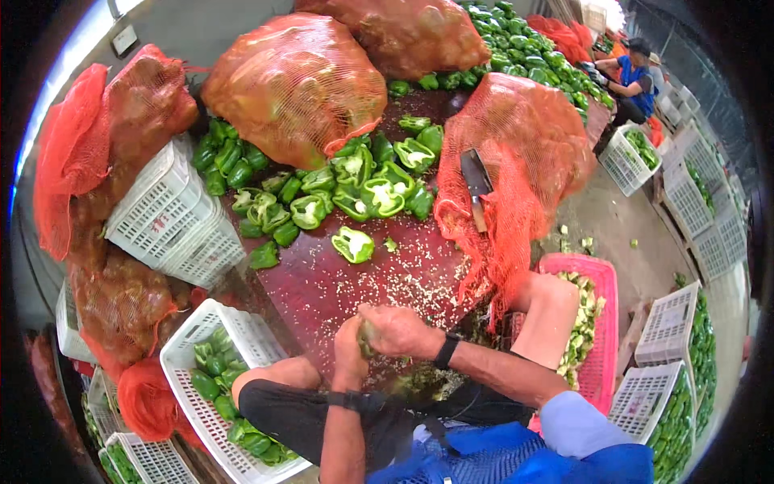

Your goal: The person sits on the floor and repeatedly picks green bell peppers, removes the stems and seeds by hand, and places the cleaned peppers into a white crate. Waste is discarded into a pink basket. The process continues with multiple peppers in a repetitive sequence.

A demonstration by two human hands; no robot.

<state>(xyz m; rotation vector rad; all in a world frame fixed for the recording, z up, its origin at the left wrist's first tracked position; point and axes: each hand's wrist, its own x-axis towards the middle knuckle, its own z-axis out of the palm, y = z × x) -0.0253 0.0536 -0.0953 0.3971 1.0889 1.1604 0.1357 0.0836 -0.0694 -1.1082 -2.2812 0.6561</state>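
Observation:
My left hand (351,351) and my right hand (399,331) are close together above the near edge of the dark red work surface (302,284). Between them is a small greenish piece, mostly hidden by the fingers; it looks like part of a bell pepper. A halved green bell pepper (353,244) lies cut side up farther out, with pale seeds scattered around it. Behind it are several more halved peppers (384,195). A cleaver (476,181) with a wooden handle rests on the red mesh of a sack at the right.
Full mesh sacks (296,85) stand at the back. A white plastic crate (205,308) of green peppers is by my left knee. A pink basket (608,314) of pale pepper cores is at my right. Stacked crates (665,333) line the right side. A co-worker (635,78) sits at the far right.

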